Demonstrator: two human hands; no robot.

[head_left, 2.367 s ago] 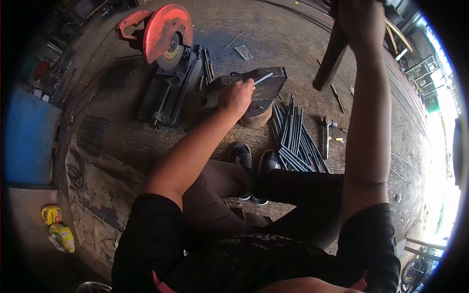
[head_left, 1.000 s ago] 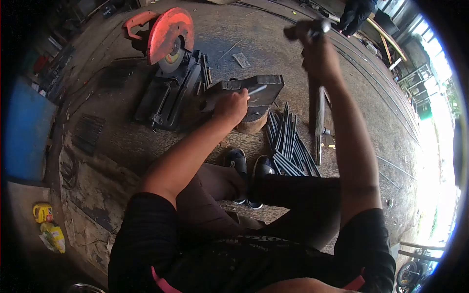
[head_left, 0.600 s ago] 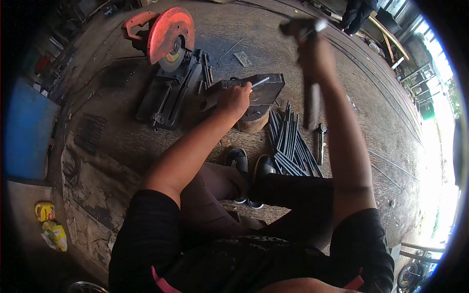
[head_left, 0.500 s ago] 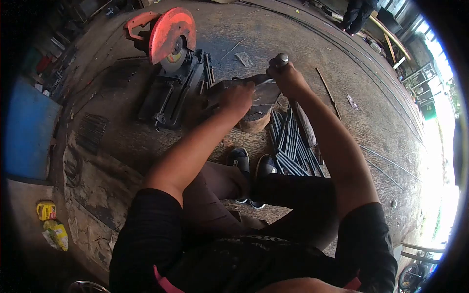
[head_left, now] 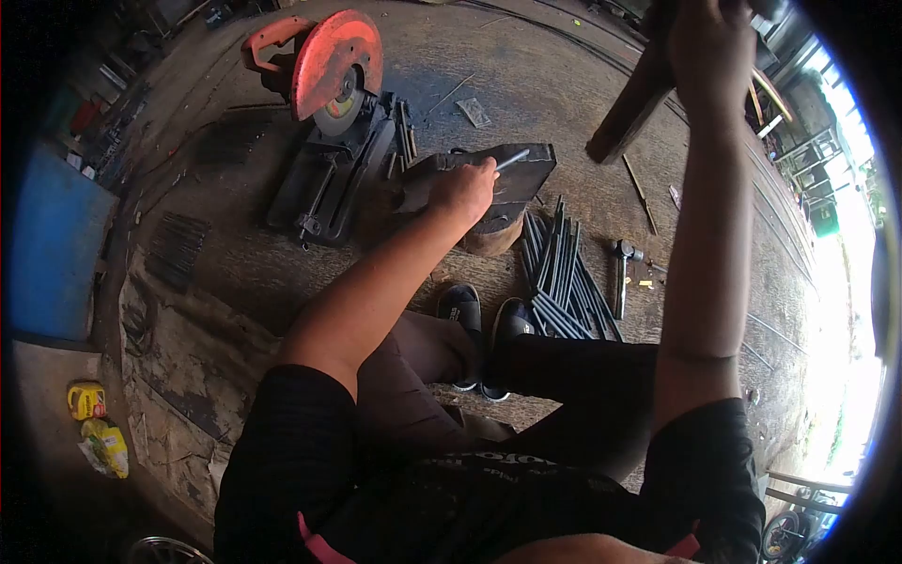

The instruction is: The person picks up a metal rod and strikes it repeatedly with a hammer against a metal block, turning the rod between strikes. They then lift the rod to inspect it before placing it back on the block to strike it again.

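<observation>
My left hand point(head_left: 464, 195) is closed around a thin metal rod point(head_left: 513, 160), whose end lies over the flat top of a dark metal block point(head_left: 533, 175). The block sits on a round wooden stump point(head_left: 492, 234). High at the upper right, my right hand point(head_left: 711, 58) grips a hammer with a thick wooden handle point(head_left: 631, 105); its metal head is partly cut off at the frame's top edge. Right of the stump lies a pile of metal rods point(head_left: 564, 273) on the floor.
A red cut-off saw point(head_left: 338, 70) stands left of the block. A smaller hammer point(head_left: 622, 277) lies right of the rod pile. A thin stick point(head_left: 642, 195) and a small plastic packet point(head_left: 474, 113) are on the floor. A blue panel point(head_left: 56, 244) stands at far left.
My right hand has risen from beside the block to the upper right with the hammer, uncovering the rod's end and the smaller hammer on the floor. My left hand has barely moved.
</observation>
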